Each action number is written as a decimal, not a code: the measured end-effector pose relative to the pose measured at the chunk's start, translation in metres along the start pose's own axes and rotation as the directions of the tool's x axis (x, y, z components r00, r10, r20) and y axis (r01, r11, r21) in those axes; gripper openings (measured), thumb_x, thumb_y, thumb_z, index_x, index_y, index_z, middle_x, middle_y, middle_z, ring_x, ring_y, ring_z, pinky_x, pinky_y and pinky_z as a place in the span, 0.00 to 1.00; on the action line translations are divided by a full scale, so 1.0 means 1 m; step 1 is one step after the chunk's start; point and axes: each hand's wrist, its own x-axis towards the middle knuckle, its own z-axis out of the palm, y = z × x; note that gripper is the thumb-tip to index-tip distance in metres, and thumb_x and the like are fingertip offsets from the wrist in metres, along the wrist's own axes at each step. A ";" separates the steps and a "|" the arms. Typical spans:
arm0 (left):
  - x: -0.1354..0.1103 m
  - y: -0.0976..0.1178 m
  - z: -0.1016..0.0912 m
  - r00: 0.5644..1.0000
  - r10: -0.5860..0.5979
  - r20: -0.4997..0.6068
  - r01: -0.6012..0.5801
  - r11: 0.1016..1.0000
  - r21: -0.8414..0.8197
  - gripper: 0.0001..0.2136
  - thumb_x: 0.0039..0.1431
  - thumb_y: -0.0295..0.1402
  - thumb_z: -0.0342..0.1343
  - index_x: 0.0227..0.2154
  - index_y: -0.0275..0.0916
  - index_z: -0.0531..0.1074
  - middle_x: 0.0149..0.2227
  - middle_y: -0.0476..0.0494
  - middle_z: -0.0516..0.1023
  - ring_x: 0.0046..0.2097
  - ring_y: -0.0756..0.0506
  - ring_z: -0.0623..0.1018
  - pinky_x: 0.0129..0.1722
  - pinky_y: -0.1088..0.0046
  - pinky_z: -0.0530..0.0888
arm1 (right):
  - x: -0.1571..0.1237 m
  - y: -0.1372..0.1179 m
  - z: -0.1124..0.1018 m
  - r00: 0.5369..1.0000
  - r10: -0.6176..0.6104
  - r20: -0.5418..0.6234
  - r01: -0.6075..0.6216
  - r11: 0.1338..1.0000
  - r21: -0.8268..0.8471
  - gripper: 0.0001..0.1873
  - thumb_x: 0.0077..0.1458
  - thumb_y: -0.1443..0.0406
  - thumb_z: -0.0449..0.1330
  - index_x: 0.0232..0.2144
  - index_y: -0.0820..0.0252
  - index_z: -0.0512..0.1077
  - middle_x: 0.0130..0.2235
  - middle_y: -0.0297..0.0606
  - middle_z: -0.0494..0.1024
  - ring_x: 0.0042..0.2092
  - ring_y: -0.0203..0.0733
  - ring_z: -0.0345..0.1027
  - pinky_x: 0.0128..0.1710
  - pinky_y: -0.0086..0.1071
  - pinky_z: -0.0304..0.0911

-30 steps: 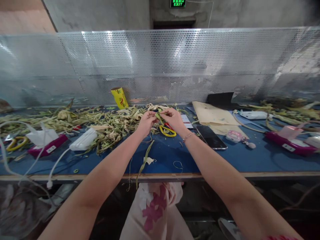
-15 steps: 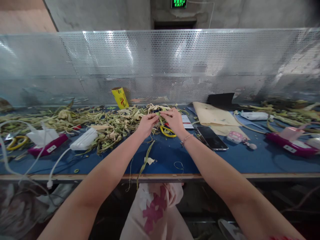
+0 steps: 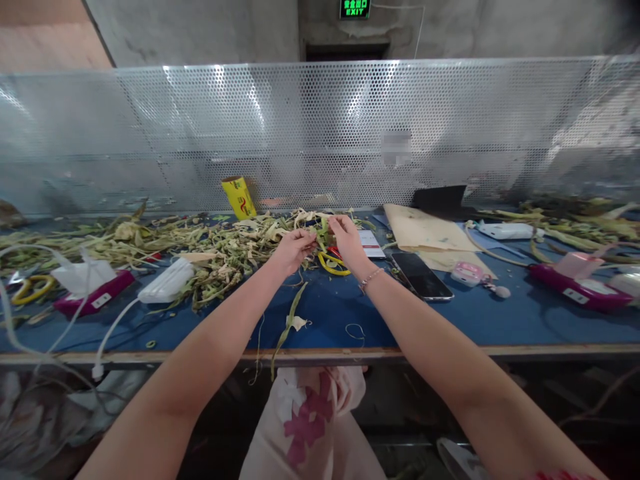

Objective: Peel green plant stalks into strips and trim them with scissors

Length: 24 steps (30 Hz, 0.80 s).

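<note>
Right hand (image 3: 347, 240) pinches the strip (image 3: 323, 235), apparently to steady it between both hands; left hand (image 3: 294, 249) bunches its fingertips alongside, grip unclear. Pile (image 3: 237, 257) lies near, presumably for easy reach.

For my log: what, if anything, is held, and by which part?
A green leaf; the right hand pinches its upper part; unclear whether the left hand grips it.

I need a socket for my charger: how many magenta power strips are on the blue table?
2. One magenta power strip sits at left, beside the white block; the other is at far right, past the pink earbuds case. More could be hidden under the plant pile.
</note>
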 end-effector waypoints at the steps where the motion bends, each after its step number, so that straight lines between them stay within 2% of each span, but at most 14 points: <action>1: -0.001 0.000 0.001 1.000 -0.006 0.005 0.006 1.000 0.014 0.17 0.29 0.31 0.67 0.15 0.35 0.60 0.16 0.55 0.66 0.22 0.55 0.70 0.26 0.79 0.67 | 0.001 0.001 -0.001 1.000 -0.003 0.015 0.004 0.999 -0.054 0.14 0.50 0.54 0.51 0.26 0.59 0.65 0.24 0.31 0.65 0.27 0.33 0.57 0.29 0.28 0.55; 4: -0.003 0.001 0.003 1.000 -0.021 0.015 0.020 0.998 0.051 0.17 0.29 0.31 0.67 0.15 0.34 0.60 0.16 0.54 0.67 0.20 0.56 0.69 0.25 0.79 0.66 | 0.000 -0.001 -0.003 0.991 -0.053 0.123 0.078 0.974 -0.212 0.16 0.51 0.55 0.49 0.21 0.59 0.64 0.21 0.30 0.62 0.25 0.33 0.54 0.26 0.28 0.50; 6: -0.004 0.002 0.004 0.999 -0.031 0.017 0.030 0.998 0.060 0.18 0.30 0.31 0.66 0.14 0.35 0.59 0.16 0.54 0.66 0.20 0.56 0.68 0.24 0.79 0.66 | -0.002 -0.004 -0.004 0.985 -0.090 0.148 0.127 0.956 -0.264 0.16 0.52 0.57 0.48 0.19 0.59 0.62 0.20 0.30 0.60 0.25 0.33 0.54 0.26 0.29 0.48; 14: -0.006 0.002 0.007 0.998 -0.040 0.053 0.032 0.990 0.136 0.17 0.34 0.34 0.64 0.17 0.36 0.57 0.15 0.55 0.64 0.18 0.55 0.67 0.19 0.80 0.63 | -0.007 -0.017 -0.007 0.986 -0.157 0.058 0.167 0.906 -0.389 0.19 0.52 0.59 0.49 0.14 0.59 0.52 0.16 0.27 0.52 0.21 0.31 0.46 0.24 0.29 0.43; 20: -0.003 -0.003 0.005 0.998 0.033 0.053 -0.039 0.992 0.117 0.16 0.39 0.36 0.62 0.18 0.36 0.58 0.17 0.55 0.65 0.19 0.57 0.66 0.21 0.81 0.64 | -0.007 -0.011 -0.007 0.979 -0.176 0.104 0.203 0.898 -0.390 0.18 0.53 0.57 0.48 0.16 0.58 0.53 0.17 0.27 0.53 0.21 0.31 0.47 0.24 0.29 0.43; 24: -0.003 -0.004 0.006 0.991 0.114 0.076 -0.119 0.990 0.074 0.16 0.42 0.37 0.60 0.20 0.37 0.57 0.18 0.56 0.65 0.20 0.56 0.65 0.23 0.80 0.65 | -0.005 -0.010 -0.003 0.984 -0.162 0.078 0.179 0.937 -0.300 0.18 0.53 0.56 0.48 0.17 0.58 0.55 0.18 0.27 0.53 0.22 0.31 0.47 0.24 0.28 0.44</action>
